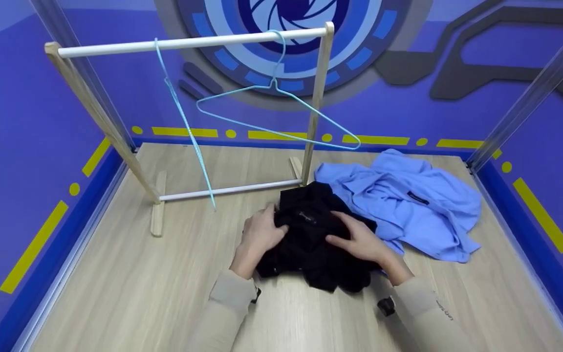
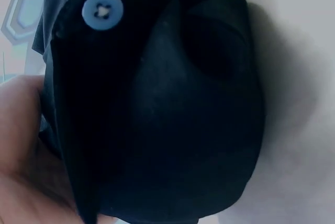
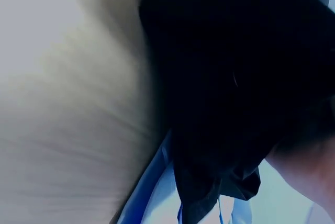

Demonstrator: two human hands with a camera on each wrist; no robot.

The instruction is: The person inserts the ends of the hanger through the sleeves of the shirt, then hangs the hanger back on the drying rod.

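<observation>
Between your left hand (image 1: 262,233) and right hand (image 1: 363,240), a black garment (image 1: 306,247) lies bunched, fingers and thumbs gripping its opposite sides.

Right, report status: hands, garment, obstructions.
Left hand, right hand holding black garment. Garment bunched. Blue garment touching on its far right; no visible obstruction.

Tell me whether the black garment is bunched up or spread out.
Bunched up: in the head view, the black garment forms a compact, crumpled heap between the left hand and the right hand.
</observation>
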